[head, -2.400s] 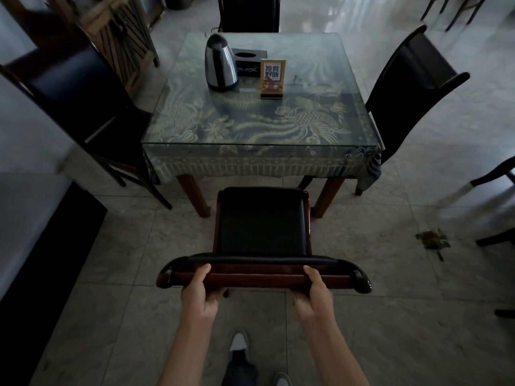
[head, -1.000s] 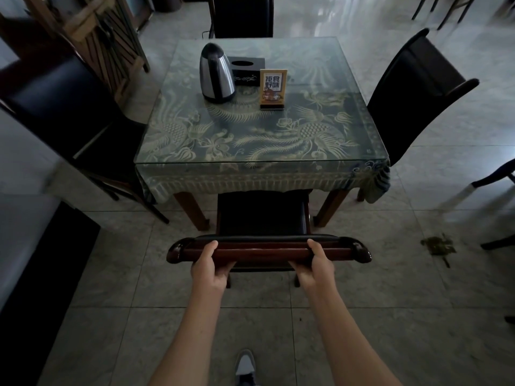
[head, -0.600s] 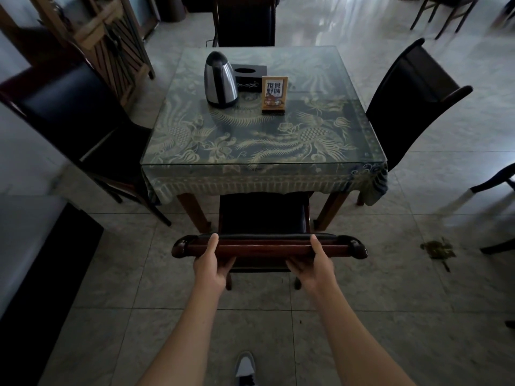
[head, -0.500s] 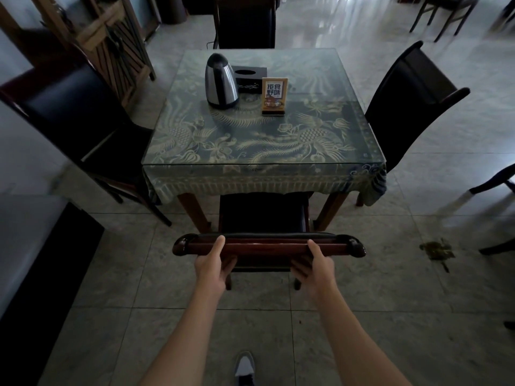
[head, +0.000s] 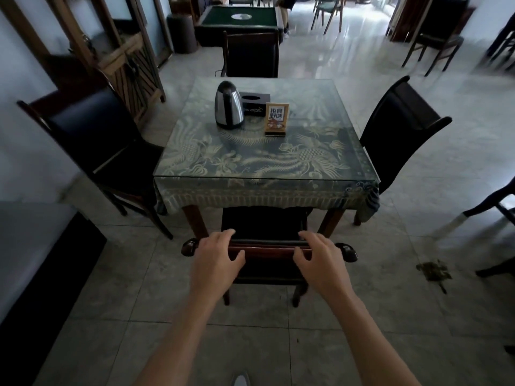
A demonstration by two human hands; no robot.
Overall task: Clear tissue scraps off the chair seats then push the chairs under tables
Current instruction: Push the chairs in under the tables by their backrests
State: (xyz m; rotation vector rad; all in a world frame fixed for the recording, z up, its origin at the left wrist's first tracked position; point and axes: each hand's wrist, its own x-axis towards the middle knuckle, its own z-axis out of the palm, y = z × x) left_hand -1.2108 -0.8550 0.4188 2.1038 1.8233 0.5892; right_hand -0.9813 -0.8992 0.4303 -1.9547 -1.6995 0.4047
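Observation:
A dark chair with a red-brown wooden top rail (head: 267, 248) stands in front of me, its black seat mostly under the near edge of the glass-topped table (head: 250, 165). My left hand (head: 216, 259) hovers at the left part of the rail, fingers spread and loosely bent, not gripping. My right hand (head: 320, 259) does the same at the right part. The visible strip of seat shows no tissue scraps.
A steel kettle (head: 228, 108), black tissue box (head: 255, 103) and sign card (head: 276, 118) stand on the table. Black chairs stand at its left (head: 97, 140), right (head: 398, 129) and far side (head: 250, 55). A greenish scrap (head: 433, 271) lies on the floor tiles, right.
The chair slid forward until its seat went under the table. Both hands then loosened their grip on the rail and their fingers spread.

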